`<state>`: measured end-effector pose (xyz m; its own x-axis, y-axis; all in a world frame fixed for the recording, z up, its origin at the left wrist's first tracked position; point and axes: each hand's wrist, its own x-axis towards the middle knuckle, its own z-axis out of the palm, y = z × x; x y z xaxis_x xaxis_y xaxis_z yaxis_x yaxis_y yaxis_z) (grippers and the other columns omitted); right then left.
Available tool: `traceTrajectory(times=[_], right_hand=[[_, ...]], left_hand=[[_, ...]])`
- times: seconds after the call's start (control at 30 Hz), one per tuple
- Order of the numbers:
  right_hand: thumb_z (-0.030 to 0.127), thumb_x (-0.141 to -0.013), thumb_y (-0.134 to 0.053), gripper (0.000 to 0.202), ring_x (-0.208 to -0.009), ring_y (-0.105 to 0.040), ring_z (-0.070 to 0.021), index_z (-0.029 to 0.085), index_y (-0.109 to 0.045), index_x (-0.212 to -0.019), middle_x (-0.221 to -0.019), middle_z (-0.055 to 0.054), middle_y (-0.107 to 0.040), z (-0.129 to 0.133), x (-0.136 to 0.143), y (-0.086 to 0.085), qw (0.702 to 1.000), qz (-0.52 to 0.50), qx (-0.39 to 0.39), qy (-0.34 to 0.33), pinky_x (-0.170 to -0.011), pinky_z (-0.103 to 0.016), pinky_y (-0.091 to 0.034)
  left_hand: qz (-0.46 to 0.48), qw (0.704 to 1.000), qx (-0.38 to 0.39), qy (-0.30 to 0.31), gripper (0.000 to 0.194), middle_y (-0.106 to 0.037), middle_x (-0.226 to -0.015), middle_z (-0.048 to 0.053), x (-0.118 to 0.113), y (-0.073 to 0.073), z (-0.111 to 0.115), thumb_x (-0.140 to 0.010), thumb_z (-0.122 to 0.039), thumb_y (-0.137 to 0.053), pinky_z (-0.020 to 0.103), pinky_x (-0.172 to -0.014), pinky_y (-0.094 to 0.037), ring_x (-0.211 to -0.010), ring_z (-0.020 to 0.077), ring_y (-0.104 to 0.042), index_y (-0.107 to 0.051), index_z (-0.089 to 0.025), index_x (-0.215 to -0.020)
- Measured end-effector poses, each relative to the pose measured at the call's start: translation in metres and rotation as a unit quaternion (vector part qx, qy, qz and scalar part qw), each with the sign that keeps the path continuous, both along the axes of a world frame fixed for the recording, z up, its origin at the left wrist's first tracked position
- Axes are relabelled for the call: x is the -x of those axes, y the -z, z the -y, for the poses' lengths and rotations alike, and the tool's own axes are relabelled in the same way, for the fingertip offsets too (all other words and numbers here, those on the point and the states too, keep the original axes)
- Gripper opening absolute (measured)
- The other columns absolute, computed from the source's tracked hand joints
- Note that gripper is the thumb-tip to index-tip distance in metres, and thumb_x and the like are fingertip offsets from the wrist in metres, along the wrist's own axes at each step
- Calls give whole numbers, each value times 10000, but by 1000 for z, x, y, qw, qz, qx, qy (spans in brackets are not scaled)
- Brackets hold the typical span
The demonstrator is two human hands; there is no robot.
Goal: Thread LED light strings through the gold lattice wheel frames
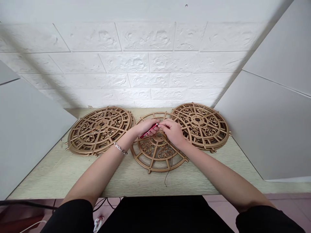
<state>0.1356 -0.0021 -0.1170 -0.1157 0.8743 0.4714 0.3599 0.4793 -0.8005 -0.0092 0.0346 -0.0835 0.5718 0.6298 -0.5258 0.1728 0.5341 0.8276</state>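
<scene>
A slim red pen-shaped tool [148, 131] with a silvery end is gripped in my left hand [148, 127], its exact kind unclear. My right hand [173, 131] meets it at the silvery end, thumb and finger pinched together. From the right hand a thin dark thread or wire [172, 155] dangles in a loose curve past the table's front part. Under both hands lies a round gold-coloured openwork grille [152, 155] with spokes and scroll ornaments. The hands cover part of its centre, and the fingertips hide what lies between them.
A stack of similar round grilles [84, 150] lies at left, another stack [213, 144] at right, close to the middle one. Grey panels [262, 129] flank the pale wooden table [136, 186]. A white brick-patterned wall [138, 63] closes the back. Cables [104, 200] hang below the front edge.
</scene>
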Motion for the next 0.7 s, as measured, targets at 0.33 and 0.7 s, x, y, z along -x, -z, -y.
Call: traceTrajectory(times=[0.33, 0.7], right_hand=[[142, -753, -621, 108, -744, -585, -160, 196, -694, -696, -744, -15, -665, -2, -1, 1, 999, 33, 0, -4, -738, -302, -436], [82, -753, -614, 137, -710, -591, -131, 176, -692, -692, -741, -8, -659, 0, 0, -1, 998, 54, 11, -13, -705, -264, -449]], left_hand=[[-60, 995, -71, 40, 397, -227, -454, -44, 1, -3, 2, -815, -423, -392, 206, -345, -77, -359, 52, -151, -365, -190, -494], [-79, 989, -116, 54, 215, -277, -502, -33, 2, -11, 8, -771, -218, -398, 193, -365, -105, -379, 53, -200, -399, -169, -562]])
